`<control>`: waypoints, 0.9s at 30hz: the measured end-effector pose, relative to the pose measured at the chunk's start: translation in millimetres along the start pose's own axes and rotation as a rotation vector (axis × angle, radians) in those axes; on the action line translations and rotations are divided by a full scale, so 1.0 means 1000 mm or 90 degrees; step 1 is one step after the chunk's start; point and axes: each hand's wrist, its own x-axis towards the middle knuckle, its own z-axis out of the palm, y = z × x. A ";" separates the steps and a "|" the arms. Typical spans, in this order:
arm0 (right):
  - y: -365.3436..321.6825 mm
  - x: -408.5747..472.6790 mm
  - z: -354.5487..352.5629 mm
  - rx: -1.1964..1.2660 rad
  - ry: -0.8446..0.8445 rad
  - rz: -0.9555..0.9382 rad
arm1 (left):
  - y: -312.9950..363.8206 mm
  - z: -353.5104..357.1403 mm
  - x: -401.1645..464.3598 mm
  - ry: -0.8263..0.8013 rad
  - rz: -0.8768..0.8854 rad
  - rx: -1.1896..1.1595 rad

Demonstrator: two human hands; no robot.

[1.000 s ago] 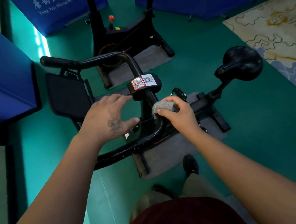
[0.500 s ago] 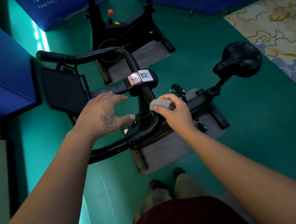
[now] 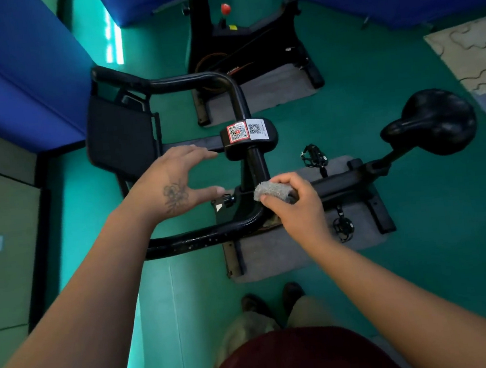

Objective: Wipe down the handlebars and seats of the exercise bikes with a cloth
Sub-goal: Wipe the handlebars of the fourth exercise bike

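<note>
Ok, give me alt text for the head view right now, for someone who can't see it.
Seen from above, the right hand grips a grey cloth at the black handlebar of an exercise bike, while the left hand hovers open beside the stem. The black seat is off to the right, untouched.

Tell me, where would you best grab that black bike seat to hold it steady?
Judging by shape, I would take the seat by its narrow nose, the end nearest the handlebar, coming down from above. The nose looks slim enough for fingers to wrap, while the wide rear is too broad.
</note>
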 end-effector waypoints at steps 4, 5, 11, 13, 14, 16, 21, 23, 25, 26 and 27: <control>-0.010 0.030 -0.002 -0.027 -0.011 -0.026 | 0.000 0.001 0.002 -0.002 -0.009 -0.004; -0.012 0.037 -0.002 -0.036 -0.016 -0.029 | -0.001 0.001 0.002 -0.003 -0.012 -0.002; -0.012 0.033 -0.004 -0.048 -0.031 -0.012 | -0.001 0.001 0.001 -0.005 -0.026 -0.009; -0.007 0.018 -0.006 -0.045 -0.030 -0.011 | 0.000 0.001 0.001 -0.002 -0.026 -0.011; -0.004 0.010 -0.007 -0.038 -0.030 -0.012 | 0.001 0.001 0.001 0.002 -0.025 -0.012; 0.002 -0.003 -0.007 -0.010 -0.037 -0.009 | 0.002 0.001 0.001 0.004 -0.017 -0.008; 0.001 0.004 -0.006 -0.014 -0.041 -0.013 | 0.002 0.000 -0.001 -0.001 -0.004 -0.015; -0.004 0.014 -0.004 -0.016 -0.029 -0.010 | 0.001 0.000 -0.001 -0.007 0.005 -0.003; -0.009 0.023 0.000 -0.011 -0.017 -0.004 | 0.001 0.000 -0.002 -0.009 0.015 0.011; -0.011 0.026 0.002 -0.013 -0.010 -0.005 | 0.001 0.001 -0.002 -0.009 0.017 0.013; -0.012 0.027 0.003 -0.018 -0.004 -0.006 | 0.001 0.001 -0.002 -0.008 0.017 0.014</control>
